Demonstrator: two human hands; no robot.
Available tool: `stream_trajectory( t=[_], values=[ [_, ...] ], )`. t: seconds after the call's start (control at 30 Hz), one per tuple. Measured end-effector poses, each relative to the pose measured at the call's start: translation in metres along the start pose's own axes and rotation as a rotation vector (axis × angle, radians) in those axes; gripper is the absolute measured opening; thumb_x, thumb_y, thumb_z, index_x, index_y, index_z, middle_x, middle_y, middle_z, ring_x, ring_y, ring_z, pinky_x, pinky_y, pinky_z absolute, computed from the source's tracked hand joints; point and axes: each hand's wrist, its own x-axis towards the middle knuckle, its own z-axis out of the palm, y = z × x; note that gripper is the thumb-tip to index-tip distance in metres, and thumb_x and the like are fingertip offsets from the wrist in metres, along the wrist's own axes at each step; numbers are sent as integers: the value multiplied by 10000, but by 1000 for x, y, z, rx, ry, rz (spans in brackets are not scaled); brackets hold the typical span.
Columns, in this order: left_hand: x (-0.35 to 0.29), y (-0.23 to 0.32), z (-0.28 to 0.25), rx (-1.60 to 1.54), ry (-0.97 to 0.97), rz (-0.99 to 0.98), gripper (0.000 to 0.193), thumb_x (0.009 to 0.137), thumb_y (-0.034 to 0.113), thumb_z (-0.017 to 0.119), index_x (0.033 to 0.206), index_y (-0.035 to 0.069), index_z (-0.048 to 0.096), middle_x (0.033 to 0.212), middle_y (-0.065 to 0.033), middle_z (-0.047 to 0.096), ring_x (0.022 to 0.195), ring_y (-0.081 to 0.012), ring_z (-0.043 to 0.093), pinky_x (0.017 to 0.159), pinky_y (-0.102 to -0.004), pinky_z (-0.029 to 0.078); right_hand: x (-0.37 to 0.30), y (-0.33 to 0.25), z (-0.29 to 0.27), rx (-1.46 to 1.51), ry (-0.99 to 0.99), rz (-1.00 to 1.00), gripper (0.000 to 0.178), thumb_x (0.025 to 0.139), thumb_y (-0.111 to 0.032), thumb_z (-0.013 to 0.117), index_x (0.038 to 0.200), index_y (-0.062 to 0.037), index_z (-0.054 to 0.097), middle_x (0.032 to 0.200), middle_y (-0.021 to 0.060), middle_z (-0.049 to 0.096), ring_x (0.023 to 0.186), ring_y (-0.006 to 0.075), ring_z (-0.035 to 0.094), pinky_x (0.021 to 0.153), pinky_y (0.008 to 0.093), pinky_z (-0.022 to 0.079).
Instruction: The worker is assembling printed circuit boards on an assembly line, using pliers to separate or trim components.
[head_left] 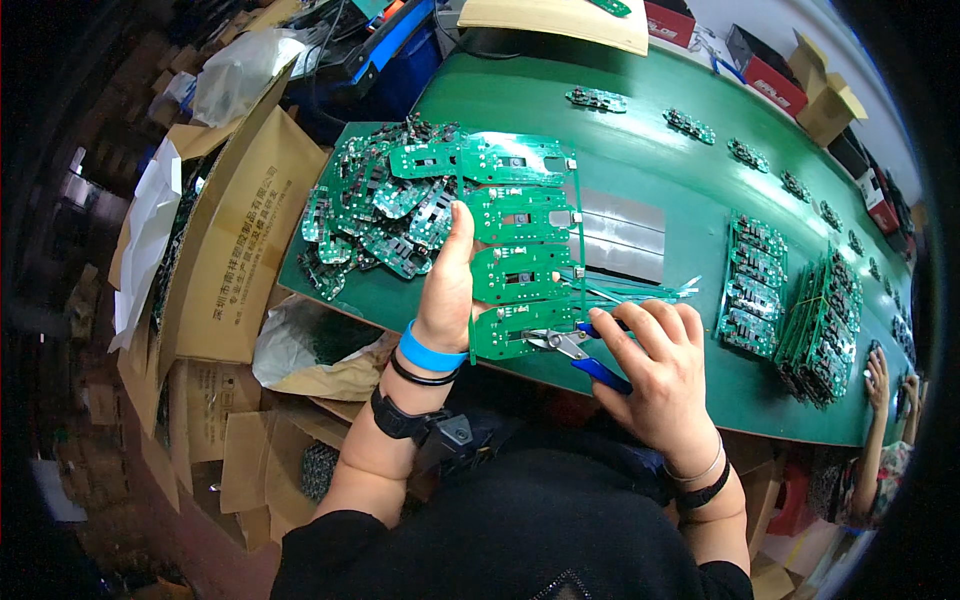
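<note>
My left hand (447, 285) is closed on the left edge of a green circuit board panel (518, 259), its thumb pointing up along the edge. Several small boards with dark parts sit in the panel, one above another, joined by thin side rails. In my right hand (660, 375) is a pair of side cutters with blue handles (604, 376), the handles spread. Their metal jaws lie at the lowest board, near its middle; whether they touch it I cannot tell. Thin green offcut strips (640, 287) lie just beyond my right fingers.
A heap of loose boards (380, 200) lies left on the green table (520, 95). Grey rectangular plates (625, 235) sit behind the panel. Board stacks (755, 285) stand right, with small board piles (690, 126) behind. Cardboard boxes (240, 230) crowd the left. A co-worker's hand (877, 382) is far right.
</note>
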Motion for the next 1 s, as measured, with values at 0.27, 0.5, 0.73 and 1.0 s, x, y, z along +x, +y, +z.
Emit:
stream_trajectory(
  t=[0.27,0.5,0.73,1.0],
  values=[
    [-5,4,6,45,4,5,619,927,547,236,1222,49,456,1053,-118,593,886,-225,623,736,-383,553,4,-2,-2,-24,-13,-10,587,531,-185,727,1081,-71,556,999,55,516,938,227,485,828,389,347],
    [-2,2,1,38,-16,19,653,925,551,230,1274,27,403,1153,-183,551,952,-303,607,786,-448,531,5,-1,-1,-37,-30,-16,593,530,-190,740,1082,-79,556,1003,53,521,945,227,485,828,388,351],
    [-2,5,2,31,-14,24,653,925,550,232,1276,26,401,1162,-186,544,969,-303,599,795,-450,527,7,1,2,0,-27,-16,595,523,-192,742,1078,-79,559,1000,54,525,940,229,491,819,388,356],
    [-2,5,-5,38,-30,19,639,927,544,241,1259,28,420,1158,-179,550,965,-300,601,799,-454,523,4,-1,5,-60,-14,-40,588,526,-185,733,1079,-87,561,987,45,522,915,216,495,798,380,355]
  ],
)
